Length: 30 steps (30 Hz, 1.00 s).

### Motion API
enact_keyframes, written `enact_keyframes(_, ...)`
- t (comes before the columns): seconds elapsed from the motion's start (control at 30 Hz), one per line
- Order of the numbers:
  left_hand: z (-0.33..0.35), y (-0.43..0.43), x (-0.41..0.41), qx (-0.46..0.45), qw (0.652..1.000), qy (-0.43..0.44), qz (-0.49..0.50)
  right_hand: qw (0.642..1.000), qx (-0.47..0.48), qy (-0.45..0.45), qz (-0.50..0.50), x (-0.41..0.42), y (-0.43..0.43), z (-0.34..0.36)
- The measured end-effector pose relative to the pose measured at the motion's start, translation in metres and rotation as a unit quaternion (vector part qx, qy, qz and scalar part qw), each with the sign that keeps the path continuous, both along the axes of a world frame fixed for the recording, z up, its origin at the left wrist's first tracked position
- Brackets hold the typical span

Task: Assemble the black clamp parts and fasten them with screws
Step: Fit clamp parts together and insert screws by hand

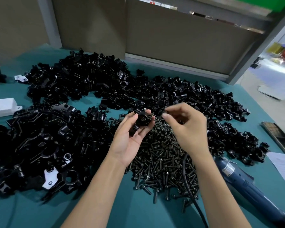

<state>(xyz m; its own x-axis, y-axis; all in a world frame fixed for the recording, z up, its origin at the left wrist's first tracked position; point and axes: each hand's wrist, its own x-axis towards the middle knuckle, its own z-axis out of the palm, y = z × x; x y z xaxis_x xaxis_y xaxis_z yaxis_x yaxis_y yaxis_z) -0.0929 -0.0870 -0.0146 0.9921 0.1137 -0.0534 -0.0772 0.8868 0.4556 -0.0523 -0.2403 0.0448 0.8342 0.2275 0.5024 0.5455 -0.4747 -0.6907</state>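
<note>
Above the heap of screws (163,158), grips a black clamp part (141,120) in the left hand (130,137), palm up, thumb and curled fingers round it. Holds the right hand (187,129) just beside, fingers bent, thumb close to forefinger, too blurred to tell if pinching anything. Underneath, teal table cover (138,211) strewn with piles of clamp parts (76,79), plus blue electric screwdriver (240,180), phone (278,137) and white box (2,106); behind, beige panels (179,38) and a doorway (280,66) at right.
</note>
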Motion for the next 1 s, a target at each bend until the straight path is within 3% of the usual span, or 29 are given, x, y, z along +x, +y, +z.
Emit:
enact_keyframes(0.2,-0.004,0.001,0.003,0.021,0.999,0.028,0.017,0.997,0.046,-0.007,0.057,0.001,0.046,-0.003)
enact_keyframes(0.63,0.001,-0.002,-0.001,0.066,0.998,-0.005,-0.004,0.996,0.045,0.022,0.068,0.002,0.039,-0.003)
enact_keyframes(0.87,0.003,-0.005,-0.003,0.082,0.997,-0.002,-0.011,0.997,0.024,0.034,0.059,0.001,0.036,-0.007)
enact_keyframes(1.0,0.005,-0.005,-0.004,0.039,0.999,0.013,-0.017,0.996,-0.02,0.042,0.082,-0.008,0.026,-0.001)
